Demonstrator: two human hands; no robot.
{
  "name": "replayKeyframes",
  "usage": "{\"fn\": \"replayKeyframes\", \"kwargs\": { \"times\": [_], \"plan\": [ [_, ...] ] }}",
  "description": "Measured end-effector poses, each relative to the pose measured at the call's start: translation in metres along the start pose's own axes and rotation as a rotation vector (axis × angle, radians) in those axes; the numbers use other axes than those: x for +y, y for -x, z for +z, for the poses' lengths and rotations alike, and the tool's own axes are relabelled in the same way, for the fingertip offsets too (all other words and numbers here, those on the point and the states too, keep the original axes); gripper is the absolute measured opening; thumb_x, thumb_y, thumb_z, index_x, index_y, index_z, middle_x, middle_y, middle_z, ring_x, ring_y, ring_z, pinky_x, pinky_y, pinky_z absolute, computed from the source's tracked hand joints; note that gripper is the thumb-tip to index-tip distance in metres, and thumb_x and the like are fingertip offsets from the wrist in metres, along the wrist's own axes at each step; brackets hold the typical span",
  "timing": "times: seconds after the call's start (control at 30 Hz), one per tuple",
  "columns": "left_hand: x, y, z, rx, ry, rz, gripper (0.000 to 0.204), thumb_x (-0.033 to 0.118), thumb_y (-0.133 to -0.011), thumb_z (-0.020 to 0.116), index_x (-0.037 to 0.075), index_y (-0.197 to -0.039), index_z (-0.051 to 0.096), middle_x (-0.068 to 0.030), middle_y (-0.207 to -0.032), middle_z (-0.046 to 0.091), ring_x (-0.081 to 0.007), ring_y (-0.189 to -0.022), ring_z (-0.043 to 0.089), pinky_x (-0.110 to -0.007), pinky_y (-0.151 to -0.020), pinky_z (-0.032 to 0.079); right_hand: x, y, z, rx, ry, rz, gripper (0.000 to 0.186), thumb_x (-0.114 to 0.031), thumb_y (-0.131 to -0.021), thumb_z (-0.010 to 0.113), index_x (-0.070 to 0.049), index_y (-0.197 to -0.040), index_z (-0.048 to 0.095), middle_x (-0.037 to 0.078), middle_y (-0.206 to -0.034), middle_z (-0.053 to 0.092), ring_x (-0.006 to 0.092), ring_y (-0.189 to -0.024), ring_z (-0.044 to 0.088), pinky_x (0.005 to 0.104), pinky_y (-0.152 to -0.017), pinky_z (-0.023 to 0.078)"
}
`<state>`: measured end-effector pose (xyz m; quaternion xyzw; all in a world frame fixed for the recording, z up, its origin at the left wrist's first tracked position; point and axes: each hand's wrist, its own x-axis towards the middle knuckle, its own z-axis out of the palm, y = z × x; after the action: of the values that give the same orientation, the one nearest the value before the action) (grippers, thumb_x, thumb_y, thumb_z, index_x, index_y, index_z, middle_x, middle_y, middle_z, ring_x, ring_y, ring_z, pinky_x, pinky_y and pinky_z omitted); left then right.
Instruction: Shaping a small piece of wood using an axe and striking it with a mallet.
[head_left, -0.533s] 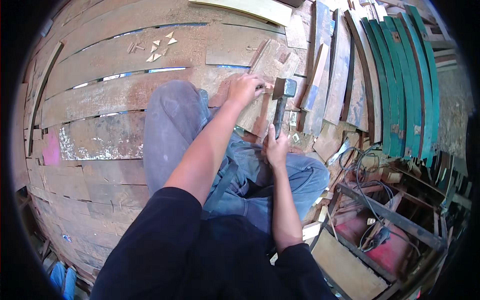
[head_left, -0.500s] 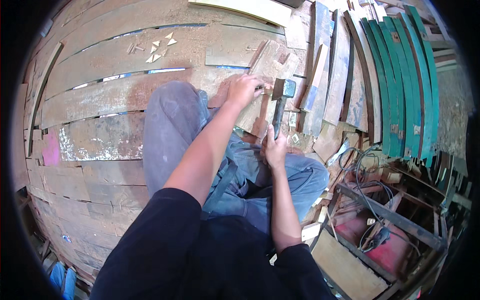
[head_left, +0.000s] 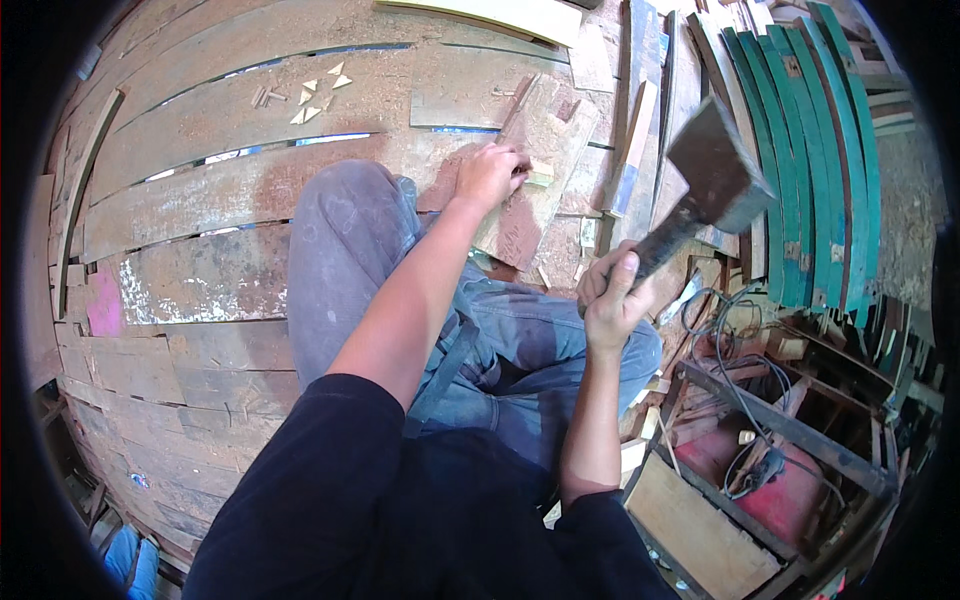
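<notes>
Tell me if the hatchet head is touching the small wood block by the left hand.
Apart. The head view shows the hatchet raised in the right hand, clear of the block.

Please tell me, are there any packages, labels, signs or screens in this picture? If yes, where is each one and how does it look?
None can be made out: no package, label, sign or screen shows.
Around the hands there is only bare wood: the left hand presses a small pale block on a worn brown board, and the right hand holds a raised hatchet.
The green slats at the right carry only paint.
</notes>
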<state>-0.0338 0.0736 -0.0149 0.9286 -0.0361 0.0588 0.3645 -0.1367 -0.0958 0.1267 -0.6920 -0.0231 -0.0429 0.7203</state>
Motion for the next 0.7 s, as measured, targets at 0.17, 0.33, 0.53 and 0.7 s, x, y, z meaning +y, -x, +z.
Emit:
{"fn": "replayKeyframes", "kwargs": {
  "times": [0.17, 0.33, 0.53, 0.7],
  "plan": [
    [-0.001, -0.001, 0.005, 0.021, 0.007, -0.003, 0.016, 0.027, -0.079, 0.07, 0.018, -0.092, 0.072, -0.0002, -0.094, 0.066, -0.0233, -0.094, 0.062, -0.037, -0.081, 0.051, 0.03, 0.005, 0.003, 0.094, 0.115, 0.094, 0.024, -0.023, -0.102, 0.046, -0.004, -0.087, 0.048, -0.003, -0.058, 0.046, 0.0051, -0.047, 0.042, 0.0244, -0.041, 0.033],
    [-0.007, 0.001, 0.012, 0.118, 0.064, 0.041, 0.014, 0.023, -0.076, 0.073, 0.017, -0.089, 0.072, -0.0004, -0.095, 0.067, -0.0241, -0.091, 0.063, -0.037, -0.08, 0.051, 0.103, 0.017, -0.015, -0.059, 0.169, 0.596, 0.03, -0.029, -0.101, 0.049, -0.009, -0.08, 0.045, -0.004, -0.051, 0.039, 0.0077, -0.036, 0.036, 0.027, -0.034, 0.032],
    [-0.012, 0.001, 0.013, 0.084, 0.022, 0.028, 0.015, 0.022, -0.076, 0.072, 0.017, -0.091, 0.072, -0.0006, -0.096, 0.067, -0.0244, -0.091, 0.063, -0.036, -0.08, 0.052, 0.101, 0.019, -0.009, -0.068, 0.101, 0.582, 0.033, -0.03, -0.101, 0.048, -0.012, -0.075, 0.039, -0.005, -0.051, 0.035, 0.0057, -0.038, 0.034, 0.0241, -0.034, 0.029],
    [-0.007, 0.002, 0.013, 0.125, 0.053, 0.034, 0.016, 0.023, -0.076, 0.072, 0.016, -0.09, 0.071, -0.0008, -0.095, 0.067, -0.024, -0.09, 0.063, -0.036, -0.081, 0.052, 0.092, 0.022, -0.007, 0.01, -0.034, 0.55, 0.029, -0.034, -0.102, 0.046, -0.012, -0.084, 0.042, -0.004, -0.055, 0.034, 0.0062, -0.04, 0.032, 0.0236, -0.035, 0.028]
  ]
}}
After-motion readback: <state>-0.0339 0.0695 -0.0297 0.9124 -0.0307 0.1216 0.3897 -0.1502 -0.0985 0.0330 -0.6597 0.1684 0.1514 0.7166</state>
